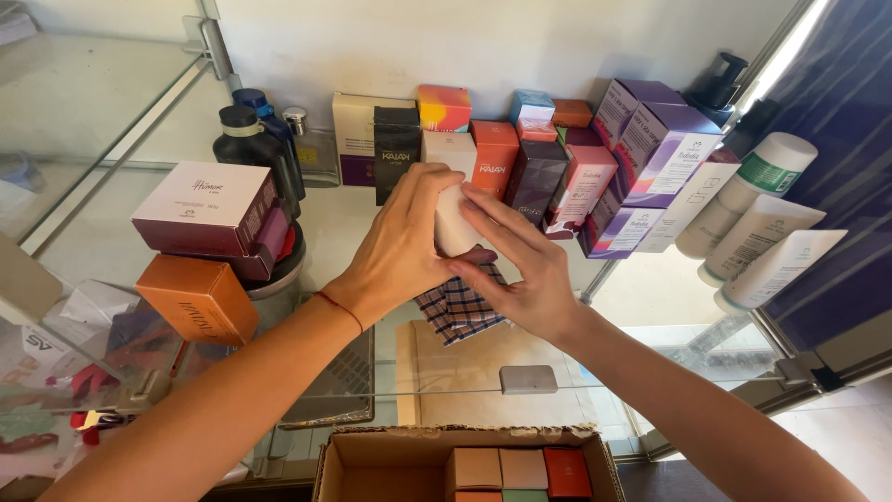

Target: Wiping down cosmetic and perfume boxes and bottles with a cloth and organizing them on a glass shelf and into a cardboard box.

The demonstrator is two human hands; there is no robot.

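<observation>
Left hand [401, 244] and right hand [520, 270] meet at frame centre over glass shelf [344, 223]. Left grip wraps white box [453, 223]; right grip presses checked cloth [460, 309] against box's lower side, seemingly pinching it. Row of coloured boxes [520, 158] at 12 o'clock, white tubes [762, 232] at 3, orange box [197, 297] at 9, open cardboard carton [390, 463] at 6.

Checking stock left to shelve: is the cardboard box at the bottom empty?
No, the cardboard box holds several small cartons in tan, orange-red and green along its right side.
</observation>
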